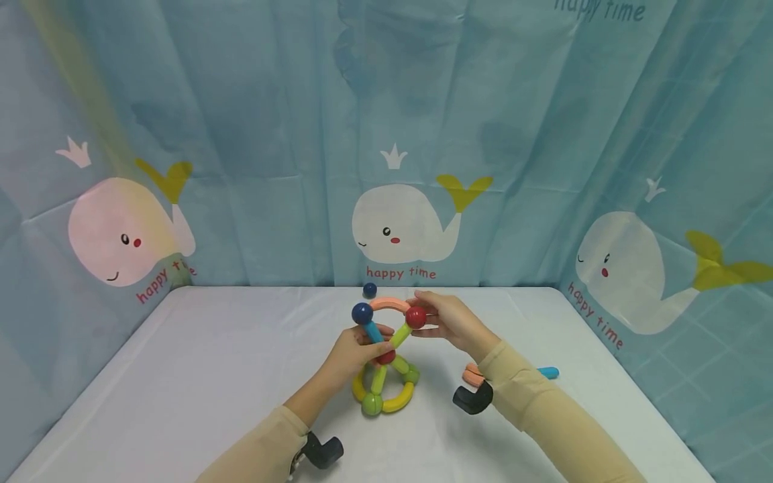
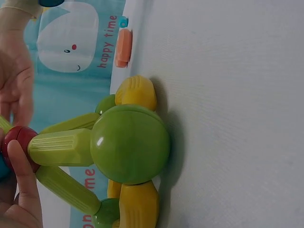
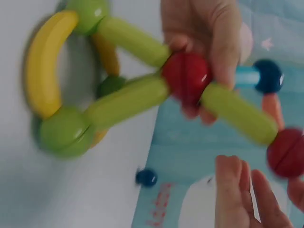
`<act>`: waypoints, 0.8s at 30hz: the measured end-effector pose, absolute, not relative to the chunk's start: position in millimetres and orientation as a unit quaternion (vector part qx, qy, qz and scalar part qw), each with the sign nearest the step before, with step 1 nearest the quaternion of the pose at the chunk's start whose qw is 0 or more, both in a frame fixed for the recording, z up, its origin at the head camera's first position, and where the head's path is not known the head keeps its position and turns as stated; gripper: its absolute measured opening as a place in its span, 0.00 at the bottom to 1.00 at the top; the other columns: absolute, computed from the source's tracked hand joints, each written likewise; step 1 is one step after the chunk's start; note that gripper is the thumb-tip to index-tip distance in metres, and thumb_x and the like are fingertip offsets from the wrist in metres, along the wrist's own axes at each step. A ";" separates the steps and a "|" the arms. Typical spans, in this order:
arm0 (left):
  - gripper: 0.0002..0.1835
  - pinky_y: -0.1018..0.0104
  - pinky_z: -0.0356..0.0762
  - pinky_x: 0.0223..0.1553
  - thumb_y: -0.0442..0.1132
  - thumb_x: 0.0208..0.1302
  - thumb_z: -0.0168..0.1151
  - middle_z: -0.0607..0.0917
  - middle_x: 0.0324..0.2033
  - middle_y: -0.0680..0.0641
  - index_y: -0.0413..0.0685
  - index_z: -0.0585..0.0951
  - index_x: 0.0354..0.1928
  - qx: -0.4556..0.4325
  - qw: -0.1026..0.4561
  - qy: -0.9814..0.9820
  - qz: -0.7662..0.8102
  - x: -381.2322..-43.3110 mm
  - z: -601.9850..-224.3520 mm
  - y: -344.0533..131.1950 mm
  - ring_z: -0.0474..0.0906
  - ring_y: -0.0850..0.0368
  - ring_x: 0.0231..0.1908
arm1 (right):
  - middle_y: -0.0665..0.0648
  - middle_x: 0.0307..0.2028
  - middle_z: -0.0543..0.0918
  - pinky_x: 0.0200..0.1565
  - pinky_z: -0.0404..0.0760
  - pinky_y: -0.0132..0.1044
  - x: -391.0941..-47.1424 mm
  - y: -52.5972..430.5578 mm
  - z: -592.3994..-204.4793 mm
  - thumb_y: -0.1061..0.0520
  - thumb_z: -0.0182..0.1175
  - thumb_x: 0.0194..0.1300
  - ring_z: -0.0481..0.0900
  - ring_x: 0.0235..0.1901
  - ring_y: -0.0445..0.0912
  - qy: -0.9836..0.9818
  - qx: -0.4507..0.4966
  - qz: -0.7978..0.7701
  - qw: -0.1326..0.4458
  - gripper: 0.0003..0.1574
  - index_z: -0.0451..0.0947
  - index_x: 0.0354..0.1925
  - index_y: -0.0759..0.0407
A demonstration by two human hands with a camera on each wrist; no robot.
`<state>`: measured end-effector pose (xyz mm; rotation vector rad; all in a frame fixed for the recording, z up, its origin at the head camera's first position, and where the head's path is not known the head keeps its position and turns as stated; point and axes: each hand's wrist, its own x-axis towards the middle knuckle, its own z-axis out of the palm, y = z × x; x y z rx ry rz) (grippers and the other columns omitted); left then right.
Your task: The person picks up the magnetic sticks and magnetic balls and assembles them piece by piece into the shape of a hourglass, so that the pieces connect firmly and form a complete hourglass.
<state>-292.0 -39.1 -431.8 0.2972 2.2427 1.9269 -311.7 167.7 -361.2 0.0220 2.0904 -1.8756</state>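
A ball-and-stick building toy figure stands on the table, its base a ring of curved yellow sticks (image 1: 398, 398) and green balls (image 1: 372, 404). Light green sticks (image 2: 61, 147) rise from the base to a red middle ball (image 3: 186, 78). My left hand (image 1: 355, 352) grips the figure at this ball. Above it, a blue stick (image 1: 373, 333) and a light green stick (image 3: 240, 114) spread to a dark blue ball (image 1: 362, 313) and an upper red ball (image 1: 415, 317), bridged by a curved orange stick (image 1: 389, 304). My right hand (image 1: 453, 320) touches the upper red ball, its other fingers extended.
A loose dark blue ball (image 1: 370, 290) lies at the table's back edge. Orange sticks (image 1: 473, 374) and a blue stick (image 1: 548, 372) lie on the right, partly hidden by my right forearm. Behind the white table (image 1: 241, 376) hangs a whale-print curtain (image 1: 253, 168).
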 end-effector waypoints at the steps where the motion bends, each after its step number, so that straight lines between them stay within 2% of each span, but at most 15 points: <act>1: 0.17 0.65 0.84 0.34 0.41 0.63 0.69 0.89 0.45 0.40 0.40 0.83 0.51 0.098 0.084 0.753 0.646 -291.8 -431.5 -38.4 0.84 0.58 0.37 | 0.63 0.56 0.82 0.54 0.84 0.50 -311.0 173.1 -363.9 0.46 0.51 0.75 0.85 0.48 0.50 0.736 0.010 -0.657 0.163 0.30 0.73 0.63 0.65; 7: 0.16 0.68 0.82 0.33 0.41 0.62 0.70 0.89 0.44 0.40 0.41 0.83 0.49 0.086 0.077 0.752 0.649 -292.2 -433.0 -35.9 0.83 0.58 0.36 | 0.66 0.61 0.79 0.58 0.82 0.47 -310.4 230.6 -382.1 0.50 0.55 0.73 0.82 0.57 0.54 0.765 -0.027 -0.623 0.161 0.29 0.73 0.62 0.68; 13: 0.16 0.69 0.82 0.34 0.41 0.63 0.69 0.89 0.44 0.42 0.42 0.83 0.49 0.074 0.057 0.751 0.654 -294.1 -436.8 -33.7 0.83 0.57 0.35 | 0.66 0.63 0.77 0.63 0.78 0.47 -311.9 293.5 -399.9 0.50 0.56 0.73 0.80 0.58 0.51 0.791 -0.012 -0.591 0.157 0.30 0.72 0.63 0.69; 18: 0.14 0.69 0.82 0.33 0.39 0.63 0.69 0.88 0.43 0.43 0.42 0.83 0.48 0.061 0.040 0.749 0.659 -295.2 -438.2 -30.7 0.82 0.58 0.33 | 0.68 0.66 0.73 0.65 0.75 0.50 -309.5 317.0 -411.5 0.49 0.56 0.73 0.76 0.63 0.56 0.801 0.015 -0.575 0.165 0.33 0.69 0.65 0.71; 21: 0.14 0.68 0.83 0.33 0.38 0.63 0.69 0.88 0.44 0.43 0.42 0.83 0.48 0.055 0.027 0.746 0.663 -294.9 -438.0 -29.5 0.83 0.58 0.33 | 0.69 0.65 0.74 0.65 0.75 0.50 -308.3 323.5 -416.6 0.51 0.56 0.73 0.76 0.63 0.58 0.806 0.030 -0.569 0.161 0.33 0.67 0.66 0.73; 24: 0.15 0.68 0.84 0.34 0.39 0.63 0.69 0.88 0.45 0.42 0.42 0.83 0.49 0.050 0.021 0.743 0.667 -294.0 -437.6 -28.9 0.83 0.58 0.34 | 0.67 0.64 0.76 0.63 0.77 0.48 -306.5 329.1 -420.4 0.53 0.57 0.72 0.79 0.60 0.55 0.815 0.048 -0.555 0.161 0.32 0.68 0.65 0.73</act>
